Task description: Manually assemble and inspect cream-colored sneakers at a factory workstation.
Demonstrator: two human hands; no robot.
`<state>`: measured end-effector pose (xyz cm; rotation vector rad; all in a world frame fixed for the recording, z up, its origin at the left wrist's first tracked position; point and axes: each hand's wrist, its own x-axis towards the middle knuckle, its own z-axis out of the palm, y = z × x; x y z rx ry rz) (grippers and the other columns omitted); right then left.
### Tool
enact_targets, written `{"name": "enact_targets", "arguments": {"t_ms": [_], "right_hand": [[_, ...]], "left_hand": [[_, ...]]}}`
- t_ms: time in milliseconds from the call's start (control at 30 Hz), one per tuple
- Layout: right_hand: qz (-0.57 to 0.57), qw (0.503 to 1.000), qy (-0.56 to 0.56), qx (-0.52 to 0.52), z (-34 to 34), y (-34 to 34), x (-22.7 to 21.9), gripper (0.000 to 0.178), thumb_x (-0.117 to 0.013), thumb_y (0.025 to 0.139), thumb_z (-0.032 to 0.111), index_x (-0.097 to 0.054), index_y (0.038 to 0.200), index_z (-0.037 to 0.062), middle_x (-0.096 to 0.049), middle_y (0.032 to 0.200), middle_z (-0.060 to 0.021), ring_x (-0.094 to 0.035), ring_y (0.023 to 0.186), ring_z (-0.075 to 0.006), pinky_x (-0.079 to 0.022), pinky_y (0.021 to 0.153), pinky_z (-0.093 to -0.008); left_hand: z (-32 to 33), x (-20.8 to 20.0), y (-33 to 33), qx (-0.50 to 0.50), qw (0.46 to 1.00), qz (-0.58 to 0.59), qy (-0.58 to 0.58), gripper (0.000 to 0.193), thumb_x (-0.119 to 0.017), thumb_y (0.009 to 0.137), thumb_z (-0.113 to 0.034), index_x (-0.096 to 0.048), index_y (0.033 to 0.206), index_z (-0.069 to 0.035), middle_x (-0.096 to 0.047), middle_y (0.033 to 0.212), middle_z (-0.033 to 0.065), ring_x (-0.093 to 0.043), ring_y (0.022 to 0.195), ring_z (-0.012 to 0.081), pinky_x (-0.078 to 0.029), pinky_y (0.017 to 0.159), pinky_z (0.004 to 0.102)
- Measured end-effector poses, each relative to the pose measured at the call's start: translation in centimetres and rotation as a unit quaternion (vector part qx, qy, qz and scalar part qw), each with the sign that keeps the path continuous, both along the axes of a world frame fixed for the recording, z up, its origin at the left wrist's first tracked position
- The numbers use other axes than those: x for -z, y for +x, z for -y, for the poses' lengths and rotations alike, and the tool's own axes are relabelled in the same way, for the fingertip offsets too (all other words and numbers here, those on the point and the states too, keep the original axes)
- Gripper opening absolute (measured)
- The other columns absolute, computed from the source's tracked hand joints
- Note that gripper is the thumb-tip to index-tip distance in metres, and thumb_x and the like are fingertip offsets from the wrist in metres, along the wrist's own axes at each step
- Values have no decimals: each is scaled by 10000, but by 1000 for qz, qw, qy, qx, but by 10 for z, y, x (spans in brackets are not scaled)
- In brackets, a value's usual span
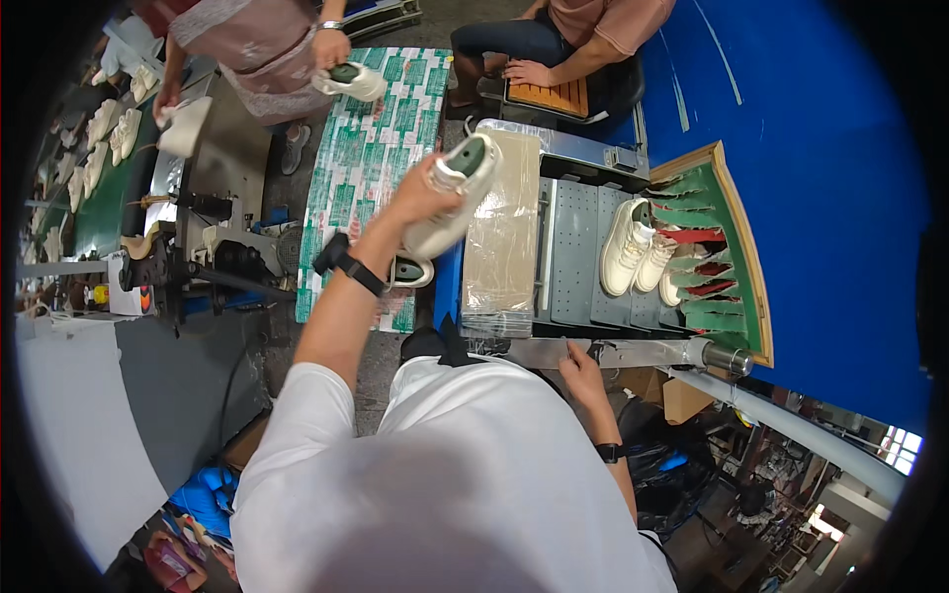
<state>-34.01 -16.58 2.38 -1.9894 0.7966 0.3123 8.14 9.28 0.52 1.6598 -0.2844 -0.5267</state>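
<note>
My left hand (427,198) grips a cream sneaker (474,168) with a dark green insole, held up over the gap between the wrapped table and the machine. Below it, another cream sneaker (410,273) lies partly hidden by my wrist. My right hand (581,376) hangs low beside the machine's metal front rail (633,353), holding nothing that I can see, with its index finger and thumb apart. Several cream sneakers (625,247) stand on the grey perforated conveyor plates (571,247), the farthest partly under the curtain.
A wood-framed opening with green and red curtain strips (707,267) stands against a blue panel (811,198). Cardboard (502,227) covers the machine's near end. Across the wrapped table (341,198), one person handles a sneaker (358,83); another person sits beyond the machine. A shoe line runs left.
</note>
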Motion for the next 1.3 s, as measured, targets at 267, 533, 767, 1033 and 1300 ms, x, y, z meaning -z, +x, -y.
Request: {"name": "enact_targets", "arguments": {"t_ms": [267,533,767,1033,1300], "right_hand": [[-20,999,7,-33,4,-10,13,657,-653,928,304,-575,1445,-94,-682,1349,-300,-671,1266,-385,-491,1091,-390],[-44,998,-27,-18,21,-30,16,665,-661,898,321,-601,1435,-66,-677,1295,-336,-664,1229,-444,-511,1068,-443],[-4,999,39,22,52,-48,-3,606,-693,910,225,-591,1439,-53,-712,1068,-206,-693,1003,-339,-540,928,-403],[-17,987,54,149,100,-123,-22,609,-714,914,190,-554,1426,-99,-674,1005,-181,-663,914,-298,-530,847,-383],[16,990,36,135,102,-127,7,604,-723,925,201,-562,1432,-84,-701,1081,-211,-688,1025,-355,-532,930,-409]], "left_hand": [[-142,92,87,323,876,75,351,908,-904,615,-156,-584,1462,-93,-724,1313,173,-686,1229,305,-523,1063,399],[19,27,38,210,871,265,356,758,-842,768,-243,-598,1460,-51,-629,1450,235,-611,1343,376,-486,1143,459],[303,81,-130,186,962,62,190,993,-881,807,-429,-419,1565,17,-570,1488,264,-557,1398,392,-458,1161,449],[447,103,-191,11,968,23,249,991,-963,654,-311,-420,1428,-14,-617,1408,234,-618,1297,396,-498,1097,466],[390,87,-146,172,967,-176,59,752,-942,692,-205,-604,1340,-28,-754,1187,116,-742,1021,234,-592,921,360]]}}
